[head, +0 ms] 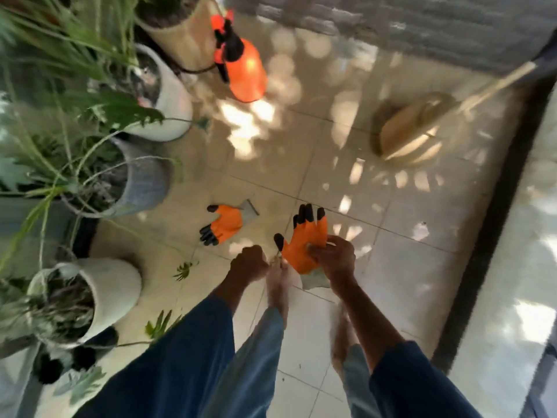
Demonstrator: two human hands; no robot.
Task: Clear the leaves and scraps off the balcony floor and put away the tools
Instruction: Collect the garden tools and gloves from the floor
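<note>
My right hand point(334, 260) grips an orange garden glove point(304, 239) with black fingertips, held up over the tiled floor. My left hand point(248, 262) is curled into a fist just left of it; what it holds is too blurred to tell. A second orange glove point(226, 223) lies flat on the tiles ahead. Green leaf scraps lie on the floor, one point(184, 270) left of my left hand and one point(158, 325) by my left sleeve. An orange pressure sprayer point(244, 67) stands farther off. A dustpan point(410, 131) with a long handle rests on the floor at the right.
Potted plants line the left side: a white pot point(168, 101), a grey ribbed pot point(144, 182) and a white pot point(111, 294) near my feet. A dark door track point(494, 212) runs along the right. A grey mat point(422, 28) lies at the far edge.
</note>
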